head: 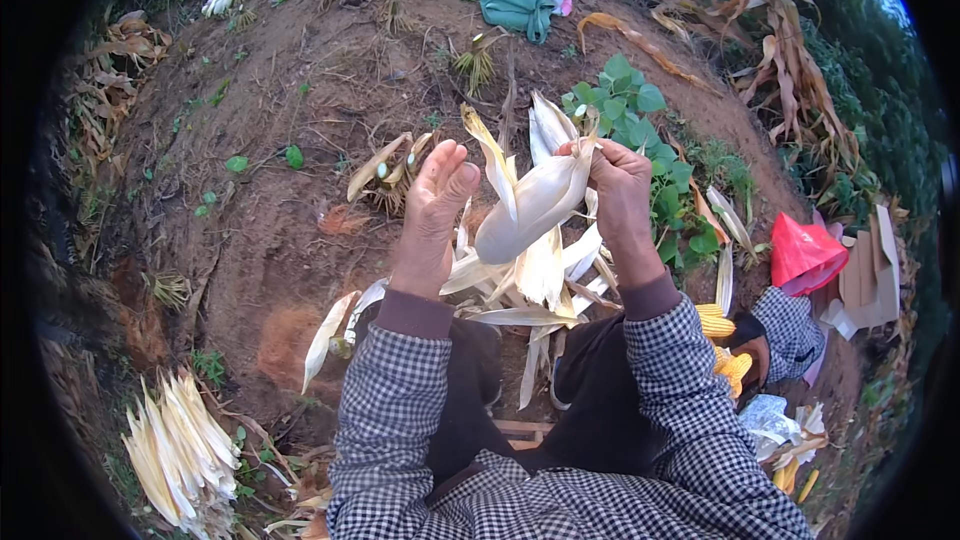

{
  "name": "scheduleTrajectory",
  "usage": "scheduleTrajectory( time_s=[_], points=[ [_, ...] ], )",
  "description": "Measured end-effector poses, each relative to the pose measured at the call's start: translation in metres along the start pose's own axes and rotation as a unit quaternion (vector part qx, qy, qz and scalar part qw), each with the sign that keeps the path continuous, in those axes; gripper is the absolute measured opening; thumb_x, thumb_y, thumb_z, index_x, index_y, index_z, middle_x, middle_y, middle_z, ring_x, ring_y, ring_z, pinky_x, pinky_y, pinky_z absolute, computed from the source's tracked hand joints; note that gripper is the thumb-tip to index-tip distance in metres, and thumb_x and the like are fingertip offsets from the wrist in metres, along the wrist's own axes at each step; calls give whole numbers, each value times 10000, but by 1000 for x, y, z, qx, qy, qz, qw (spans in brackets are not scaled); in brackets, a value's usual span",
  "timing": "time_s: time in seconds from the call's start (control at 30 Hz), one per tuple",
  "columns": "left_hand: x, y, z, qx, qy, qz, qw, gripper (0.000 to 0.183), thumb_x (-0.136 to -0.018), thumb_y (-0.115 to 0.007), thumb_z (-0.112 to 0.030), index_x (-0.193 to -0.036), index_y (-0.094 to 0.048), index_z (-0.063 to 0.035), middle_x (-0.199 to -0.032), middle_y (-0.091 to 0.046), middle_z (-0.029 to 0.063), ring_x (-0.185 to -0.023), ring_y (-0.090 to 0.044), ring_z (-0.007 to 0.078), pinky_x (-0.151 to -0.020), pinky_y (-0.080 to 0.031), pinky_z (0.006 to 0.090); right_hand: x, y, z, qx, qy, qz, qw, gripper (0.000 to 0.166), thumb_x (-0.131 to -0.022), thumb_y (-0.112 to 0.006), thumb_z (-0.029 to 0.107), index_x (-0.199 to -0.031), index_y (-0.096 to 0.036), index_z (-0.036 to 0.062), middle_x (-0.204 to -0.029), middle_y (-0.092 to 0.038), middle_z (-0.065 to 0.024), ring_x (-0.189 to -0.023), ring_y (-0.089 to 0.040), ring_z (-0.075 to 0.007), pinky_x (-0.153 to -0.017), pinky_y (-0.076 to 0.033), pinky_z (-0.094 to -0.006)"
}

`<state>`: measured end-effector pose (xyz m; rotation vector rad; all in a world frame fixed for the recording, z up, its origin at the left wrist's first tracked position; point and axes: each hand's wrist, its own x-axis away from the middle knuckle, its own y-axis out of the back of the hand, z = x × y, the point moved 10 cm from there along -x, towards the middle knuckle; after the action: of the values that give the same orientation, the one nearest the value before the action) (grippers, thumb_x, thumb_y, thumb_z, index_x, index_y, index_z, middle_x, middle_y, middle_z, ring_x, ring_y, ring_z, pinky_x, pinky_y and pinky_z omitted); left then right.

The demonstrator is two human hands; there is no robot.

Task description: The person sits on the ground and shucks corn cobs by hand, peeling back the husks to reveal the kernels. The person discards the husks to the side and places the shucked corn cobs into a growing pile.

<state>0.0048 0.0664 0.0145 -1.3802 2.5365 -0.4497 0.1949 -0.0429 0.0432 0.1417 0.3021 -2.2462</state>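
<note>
Between my hands hangs a pale dry corn husk point(525, 206), its leaves partly spread. My right hand point(621, 176) pinches it at the upper end, near the stalk. My left hand point(433, 214) is raised just left of it, fingers loosely together and pointing up, with a gap between palm and husk. Whether a cob is inside the husk cannot be told. Below it, a heap of loose husk leaves point(525, 315) lies on the soil between my legs. Another pale husk point(553, 127) shows behind the held one.
Yellow corn cobs point(731, 371) lie at my right, near a checked cloth point(787, 330), a red plastic bag point(806, 253) and cardboard point(874, 274). A stack of flattened husks point(180, 450) is at lower left. Leafy green plants point(645, 135) and a cut stalk stub point(390, 180) stand ahead.
</note>
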Motion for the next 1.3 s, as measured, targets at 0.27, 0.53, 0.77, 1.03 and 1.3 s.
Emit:
scheduleTrajectory(
  time_s=[0.27,0.53,0.77,1.03,1.3],
  points=[
    [3,-28,41,82,80,6,993,412,-1009,-416,-319,-1161,-536,44,-1075,-633,194,-988,-619,256,-885,-495,357,4,7,8,-29,-1,-21,999,202,-919,-587,145,-896,-686,-29,-832,-690,-90,-699,-637,-119,-637,-505,-227],
    [0,102,17,384,8,-184,905,231,-997,-438,-269,-894,-511,-75,-779,-588,47,-792,-622,224,-764,-564,386,-18,135,27,-263,65,-247,930,88,-873,-603,39,-880,-637,-41,-838,-646,-97,-781,-632,-174,-715,-529,-313],
    [4,101,-19,3,-62,-296,953,398,-918,-611,-250,-1200,-451,-19,-1155,-542,121,-1060,-557,229,-935,-446,402,-14,143,46,-166,120,-257,944,143,-895,-621,97,-904,-638,-45,-858,-674,-114,-765,-648,-166,-702,-538,-269],
    [45,-139,9,-458,-222,59,859,581,-795,-737,-265,-1269,-498,-30,-1216,-516,148,-1173,-486,282,-997,-393,379,-11,110,44,135,61,-250,957,183,-837,-676,145,-829,-707,-36,-598,-627,2,-535,-486,-28,-496,-397,-238],
    [33,-134,41,-369,-203,1,907,206,-791,-718,-90,-932,-587,-16,-934,-563,73,-857,-582,202,-769,-478,302,-13,101,37,209,0,-180,961,175,-782,-711,181,-761,-729,9,-539,-617,-38,-474,-521,-74,-469,-394,-255]
  ],
)
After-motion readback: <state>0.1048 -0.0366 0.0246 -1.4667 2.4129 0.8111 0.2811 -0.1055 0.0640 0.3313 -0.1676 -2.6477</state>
